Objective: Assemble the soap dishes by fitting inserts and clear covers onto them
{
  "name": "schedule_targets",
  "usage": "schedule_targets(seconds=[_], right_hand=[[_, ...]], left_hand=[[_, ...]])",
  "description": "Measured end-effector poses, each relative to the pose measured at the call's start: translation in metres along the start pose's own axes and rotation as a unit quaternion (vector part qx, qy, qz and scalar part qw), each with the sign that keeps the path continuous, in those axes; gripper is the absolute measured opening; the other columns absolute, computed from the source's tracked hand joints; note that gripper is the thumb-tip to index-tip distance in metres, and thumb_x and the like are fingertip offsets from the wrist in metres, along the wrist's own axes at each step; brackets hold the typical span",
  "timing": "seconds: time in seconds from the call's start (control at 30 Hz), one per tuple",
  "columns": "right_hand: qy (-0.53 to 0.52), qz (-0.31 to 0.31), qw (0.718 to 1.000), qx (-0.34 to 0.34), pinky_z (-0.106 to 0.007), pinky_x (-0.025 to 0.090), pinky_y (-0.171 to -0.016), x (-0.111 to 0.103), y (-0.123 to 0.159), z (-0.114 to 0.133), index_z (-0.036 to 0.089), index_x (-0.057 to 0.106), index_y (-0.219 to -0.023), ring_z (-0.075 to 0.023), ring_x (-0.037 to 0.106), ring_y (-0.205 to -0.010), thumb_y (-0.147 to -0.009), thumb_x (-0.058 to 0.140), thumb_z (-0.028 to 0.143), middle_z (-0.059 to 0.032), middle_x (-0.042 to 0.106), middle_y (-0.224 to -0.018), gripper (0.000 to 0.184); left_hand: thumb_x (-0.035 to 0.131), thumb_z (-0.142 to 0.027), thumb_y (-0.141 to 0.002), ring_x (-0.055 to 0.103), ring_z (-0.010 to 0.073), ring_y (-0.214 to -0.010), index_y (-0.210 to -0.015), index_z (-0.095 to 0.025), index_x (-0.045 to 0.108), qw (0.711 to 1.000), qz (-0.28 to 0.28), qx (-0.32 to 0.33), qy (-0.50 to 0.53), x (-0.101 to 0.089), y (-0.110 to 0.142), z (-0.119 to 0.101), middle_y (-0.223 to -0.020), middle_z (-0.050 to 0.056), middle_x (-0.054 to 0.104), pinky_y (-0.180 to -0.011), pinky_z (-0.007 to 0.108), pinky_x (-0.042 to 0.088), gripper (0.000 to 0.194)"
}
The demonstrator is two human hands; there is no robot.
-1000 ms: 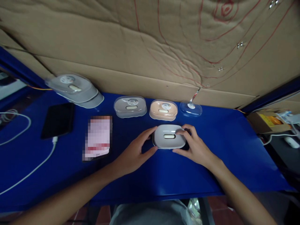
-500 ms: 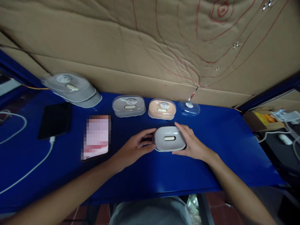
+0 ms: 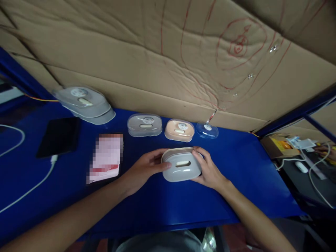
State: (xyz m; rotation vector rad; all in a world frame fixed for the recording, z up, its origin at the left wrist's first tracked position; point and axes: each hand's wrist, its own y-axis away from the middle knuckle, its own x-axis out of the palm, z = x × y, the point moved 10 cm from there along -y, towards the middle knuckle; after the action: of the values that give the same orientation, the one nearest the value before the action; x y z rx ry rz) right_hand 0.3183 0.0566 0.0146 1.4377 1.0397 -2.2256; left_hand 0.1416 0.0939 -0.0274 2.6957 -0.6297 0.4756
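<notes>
Between my two hands is a grey oval plastic dish (image 3: 181,173) with a slot in its middle, a white piece showing in the slot. It is tilted above the blue table, its smooth broad face towards me. My left hand (image 3: 154,163) grips the left end, thumb on the face. At the right end my right hand (image 3: 207,166) is closed round it, fingers over the upper edge. Beyond them stand a grey dish with a clear lid (image 3: 145,125), a peach dish with a clear lid (image 3: 179,130) and a clear lid (image 3: 207,130) bearing a round sticker.
More grey lidded dishes (image 3: 86,105) are stacked at the back left. A black tablet (image 3: 59,136) with a white cable and a blurred-out phone (image 3: 106,157) lie on the blue table (image 3: 252,175). Cardboard (image 3: 126,77) walls the back; an open box (image 3: 278,147) stands at right.
The grey dish has been tipped, so its slotted face turns more towards me. My left thumb has moved onto that face, and my right fingers lie over its upper edge. The view has shifted slightly.
</notes>
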Motion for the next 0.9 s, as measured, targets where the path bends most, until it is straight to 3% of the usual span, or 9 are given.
schedule_targets(seconds=[0.2, 0.37, 0.5, 0.63, 0.77, 0.83, 0.9], right_hand=[[-0.019, -0.006, 1.0, -0.01, -0.061, 0.051, -0.114, -0.002, -0.008, -0.002, 0.029, 0.009, -0.167, -0.0411, 0.044, -0.148, -0.091, 0.076, 0.042, -0.0211, 0.038, -0.153, 0.103], [-0.05, -0.036, 0.998, -0.028, -0.065, 0.046, -0.118, -0.01, -0.014, 0.0, 0.031, 0.018, -0.164, -0.042, 0.039, -0.153, -0.091, 0.078, 0.038, -0.0197, 0.037, -0.157, 0.095], [-0.077, -0.059, 0.994, -0.042, -0.066, 0.047, -0.117, -0.012, -0.01, 0.002, 0.034, 0.021, -0.161, -0.0413, 0.038, -0.154, -0.091, 0.078, 0.034, -0.0175, 0.04, -0.156, 0.09], [-0.095, -0.049, 0.994, -0.027, -0.066, 0.048, -0.116, -0.009, -0.004, 0.005, 0.039, 0.024, -0.157, -0.0404, 0.034, -0.156, -0.091, 0.078, 0.034, -0.0154, 0.029, -0.165, 0.085], [-0.094, -0.031, 0.995, -0.003, -0.06, 0.049, -0.116, -0.006, -0.004, 0.005, 0.04, 0.019, -0.16, -0.0358, 0.04, -0.154, -0.093, 0.076, 0.035, -0.0155, 0.028, -0.168, 0.088], [-0.087, -0.016, 0.996, 0.007, -0.061, 0.045, -0.119, -0.006, -0.008, -0.004, 0.036, 0.012, -0.164, -0.0371, 0.034, -0.156, -0.09, 0.079, 0.047, -0.0181, 0.024, -0.17, 0.101], [-0.062, -0.011, 0.997, 0.036, -0.063, 0.037, -0.123, -0.008, -0.01, -0.029, 0.03, 0.006, -0.167, -0.0384, 0.024, -0.16, -0.086, 0.078, 0.062, -0.0203, 0.019, -0.173, 0.113]], left_hand=[[0.089, -0.036, -0.079, 0.066, 0.0203, -0.1, -0.121, -0.027, 0.069, 0.992, 0.063, -0.011, 0.107, 0.014, 0.004, 0.004, -0.114, 0.004, 0.072, -0.081, 0.028, 0.048, 0.048], [0.089, -0.037, -0.08, 0.063, 0.0182, -0.1, -0.125, -0.028, 0.063, 0.992, 0.087, 0.04, 0.077, 0.014, 0.007, -0.008, -0.111, 0.001, 0.069, -0.082, 0.027, 0.047, 0.053], [0.088, -0.036, -0.08, 0.063, 0.0182, -0.097, -0.121, -0.027, 0.061, 0.991, 0.115, 0.035, 0.061, 0.019, 0.009, -0.008, -0.108, 0.001, 0.068, -0.08, 0.027, 0.048, 0.05], [0.087, -0.033, -0.083, 0.061, 0.0151, -0.084, -0.117, -0.028, 0.063, 0.99, 0.134, 0.023, 0.028, 0.025, 0.015, -0.006, -0.097, -0.001, 0.065, -0.071, 0.023, 0.046, 0.042], [0.09, -0.037, -0.08, 0.062, 0.0155, -0.089, -0.119, -0.029, 0.067, 0.994, 0.098, 0.021, 0.048, 0.02, 0.013, -0.003, -0.1, -0.001, 0.068, -0.072, 0.022, 0.048, 0.046], [0.088, -0.043, -0.08, 0.064, 0.0173, -0.094, -0.119, -0.029, 0.07, 0.995, 0.06, 0.007, 0.08, 0.013, 0.009, 0.0, -0.106, 0.001, 0.07, -0.076, 0.024, 0.051, 0.045], [0.082, -0.048, -0.086, 0.066, 0.0192, -0.099, -0.119, -0.028, 0.072, 0.994, 0.019, -0.003, 0.108, 0.005, 0.005, -0.002, -0.113, 0.003, 0.072, -0.081, 0.026, 0.054, 0.039]])
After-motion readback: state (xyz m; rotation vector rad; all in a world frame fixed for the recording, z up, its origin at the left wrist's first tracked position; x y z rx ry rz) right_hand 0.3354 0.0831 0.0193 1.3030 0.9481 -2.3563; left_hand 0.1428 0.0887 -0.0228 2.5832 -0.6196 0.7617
